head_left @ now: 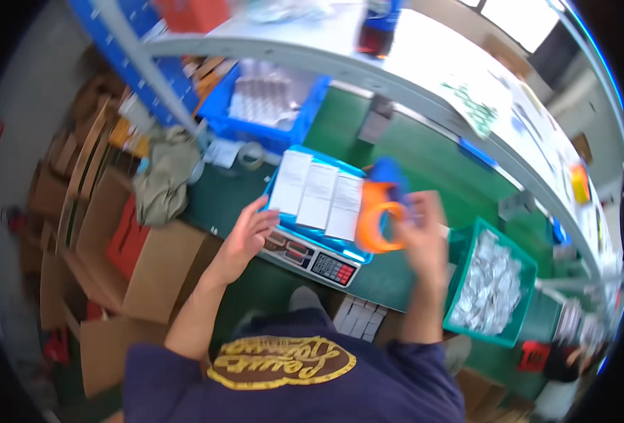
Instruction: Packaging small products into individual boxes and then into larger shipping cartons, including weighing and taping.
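Note:
A digital scale (308, 258) stands at the table's front edge, with a shiny blue tray (294, 227) on top. Three slim white boxes (317, 194) lie side by side in that tray, printed faces up. My left hand (247, 233) is open at the tray's left front corner, its fingers apart and close to the rim. To the right of the boxes, my right hand (425, 229) grips an orange and blue tape dispenser (374, 225), held over the tray's right end. Motion smears this hand and the dispenser, and some fingers are hidden.
A green bin (528, 296) of clear plastic packets stands right. Behind the tray are a blue crate (220, 113) and a tape roll (251, 155). An overhead shelf (425, 83) carries a dark bottle (378, 32). Open cardboard boxes (160, 275) fill the left. Another person (562, 381) is far right.

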The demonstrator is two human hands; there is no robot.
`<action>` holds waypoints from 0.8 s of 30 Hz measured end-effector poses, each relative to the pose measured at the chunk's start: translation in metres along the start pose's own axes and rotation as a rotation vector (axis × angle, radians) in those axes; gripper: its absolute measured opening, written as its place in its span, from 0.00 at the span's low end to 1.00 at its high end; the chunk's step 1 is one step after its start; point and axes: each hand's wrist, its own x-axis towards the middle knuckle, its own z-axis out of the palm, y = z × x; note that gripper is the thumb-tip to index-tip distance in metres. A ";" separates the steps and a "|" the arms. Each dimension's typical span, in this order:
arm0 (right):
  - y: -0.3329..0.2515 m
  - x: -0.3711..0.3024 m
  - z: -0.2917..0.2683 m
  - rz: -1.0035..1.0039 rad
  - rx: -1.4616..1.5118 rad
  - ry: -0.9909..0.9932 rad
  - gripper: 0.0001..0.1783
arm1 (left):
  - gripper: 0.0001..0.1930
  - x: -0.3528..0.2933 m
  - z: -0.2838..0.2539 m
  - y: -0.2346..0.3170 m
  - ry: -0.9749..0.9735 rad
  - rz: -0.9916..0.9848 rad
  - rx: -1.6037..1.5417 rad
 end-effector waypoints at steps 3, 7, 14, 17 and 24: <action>0.025 -0.012 0.150 -0.006 -0.093 -0.275 0.17 | 0.47 0.020 -0.024 -0.008 0.001 -0.060 0.080; 0.046 -0.005 0.226 -0.194 0.143 -0.535 0.27 | 0.41 0.038 -0.137 -0.071 0.273 -0.119 0.221; 0.091 0.041 0.088 0.040 -0.006 0.159 0.16 | 0.23 0.082 -0.322 -0.228 0.223 -0.100 0.656; 0.114 0.026 0.027 0.158 -0.251 0.380 0.15 | 0.22 0.120 -0.313 -0.226 0.157 0.103 1.178; 0.206 -0.065 -0.147 0.391 -0.557 1.159 0.16 | 0.16 0.192 -0.233 -0.106 0.592 0.190 0.768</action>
